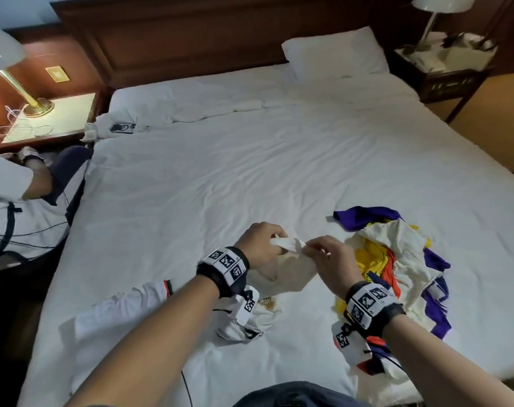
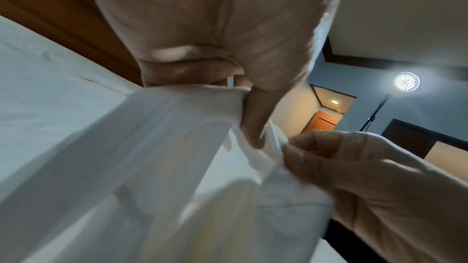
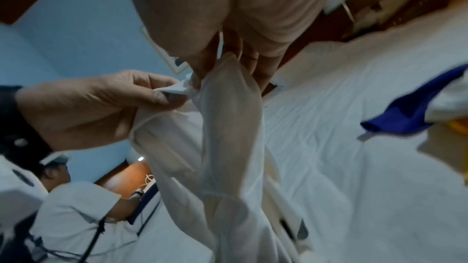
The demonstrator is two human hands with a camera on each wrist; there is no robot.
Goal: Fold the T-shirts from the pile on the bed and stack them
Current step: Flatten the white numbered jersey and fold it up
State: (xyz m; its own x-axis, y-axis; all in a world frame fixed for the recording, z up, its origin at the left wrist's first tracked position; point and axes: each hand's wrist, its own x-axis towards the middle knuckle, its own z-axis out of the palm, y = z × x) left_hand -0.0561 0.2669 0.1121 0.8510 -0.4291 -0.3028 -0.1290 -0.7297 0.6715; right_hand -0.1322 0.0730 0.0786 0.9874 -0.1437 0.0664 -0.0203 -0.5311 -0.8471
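Both hands (image 1: pixel 297 251) pinch the white T-shirt (image 1: pixel 288 271) hanging beneath them.

No legible text or labels.

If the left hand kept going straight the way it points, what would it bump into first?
Probably the right hand. The left hand grips a white shirt with its fingers aimed at the other hand, close by and pinching the same edge. Depth is hard to judge, so it might pass just behind.
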